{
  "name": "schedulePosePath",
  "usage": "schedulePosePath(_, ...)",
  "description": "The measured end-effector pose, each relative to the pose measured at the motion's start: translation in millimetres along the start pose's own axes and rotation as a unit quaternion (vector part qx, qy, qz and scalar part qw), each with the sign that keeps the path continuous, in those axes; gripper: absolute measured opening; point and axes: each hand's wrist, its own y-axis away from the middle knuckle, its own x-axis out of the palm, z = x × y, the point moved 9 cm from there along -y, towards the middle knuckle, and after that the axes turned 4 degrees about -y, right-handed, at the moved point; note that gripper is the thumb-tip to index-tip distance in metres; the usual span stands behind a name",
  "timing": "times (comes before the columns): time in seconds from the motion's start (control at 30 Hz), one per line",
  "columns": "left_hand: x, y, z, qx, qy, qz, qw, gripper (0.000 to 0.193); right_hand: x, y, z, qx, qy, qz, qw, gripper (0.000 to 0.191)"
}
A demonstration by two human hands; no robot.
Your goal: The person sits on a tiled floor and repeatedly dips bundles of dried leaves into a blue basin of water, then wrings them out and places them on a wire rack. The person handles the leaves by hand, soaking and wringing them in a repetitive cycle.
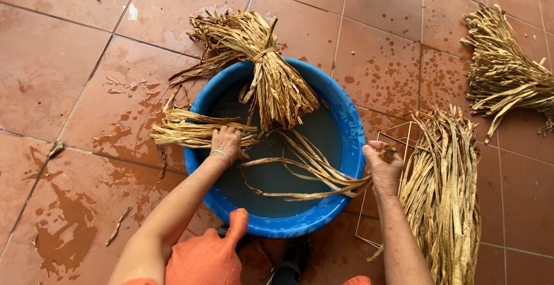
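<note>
L hand (226,141) clamps flat dried leaf strips (184,129) on rim of round blue plastic basin (346,117); R hand (382,167) fisted on long wet strands (311,169) w/ ends in water; tied bundle (271,71) leans in.

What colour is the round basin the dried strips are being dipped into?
The basin is bright blue, seen in the head view, the only one.

left bundle (193,132): dry tan strips, flat across the basin's left rim
loose strands (309,172): wet-looking, curving through the water toward the right rim, maybe soaked
</note>
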Motion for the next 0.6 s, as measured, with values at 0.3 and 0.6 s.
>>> schedulePosePath(0.3, 12, 22, -107, -0.027, 0.605, 0.138, 0.784, 0.022, 127, 65, 4, 0.200, -0.095, 0.204, 0.954, 0.028)
schedulePosePath(0.6, -10, 8, -166, 0.008, 0.589, 0.183, 0.787, 0.029, 139, 75, 27, 0.178, -0.216, 0.163, 0.946, 0.026)
